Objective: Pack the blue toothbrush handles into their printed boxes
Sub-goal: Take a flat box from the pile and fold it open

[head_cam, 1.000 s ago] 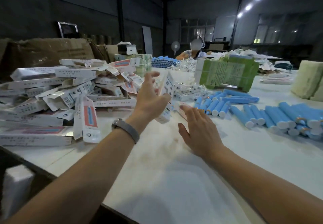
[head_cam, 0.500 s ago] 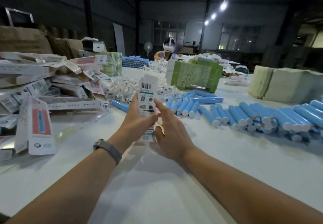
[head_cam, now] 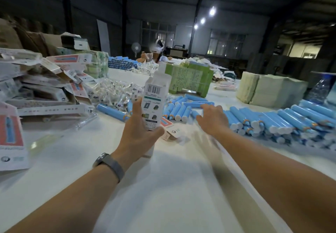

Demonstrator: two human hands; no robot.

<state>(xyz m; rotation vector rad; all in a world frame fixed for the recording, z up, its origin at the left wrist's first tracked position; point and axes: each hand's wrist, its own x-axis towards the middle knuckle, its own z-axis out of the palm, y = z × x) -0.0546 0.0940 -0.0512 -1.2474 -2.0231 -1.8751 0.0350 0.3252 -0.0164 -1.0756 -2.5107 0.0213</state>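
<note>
My left hand [head_cam: 138, 134] grips a white printed box [head_cam: 154, 101] upright above the table, its barcode side facing me and its top flap open. To the right, my right hand [head_cam: 212, 120] reaches out with spread fingers over the row of blue toothbrush handles [head_cam: 269, 121] and holds nothing. More blue handles [head_cam: 178, 111] lie just behind the box, and a single one [head_cam: 111, 111] lies to the left. Another printed box [head_cam: 169, 127] lies flat on the table under the held one.
A heap of printed boxes [head_cam: 41, 91] fills the left side. Clear-wrapped small parts [head_cam: 112, 92] lie behind. Green bundles [head_cam: 190, 80] and pale stacks [head_cam: 269, 89] stand at the back, a water bottle [head_cam: 320, 87] at far right. A person [head_cam: 156, 50] sits at the far end.
My right hand left the box and moved right over the blue handles. My left hand keeps the box upright, which it picked up from the table a second ago.
</note>
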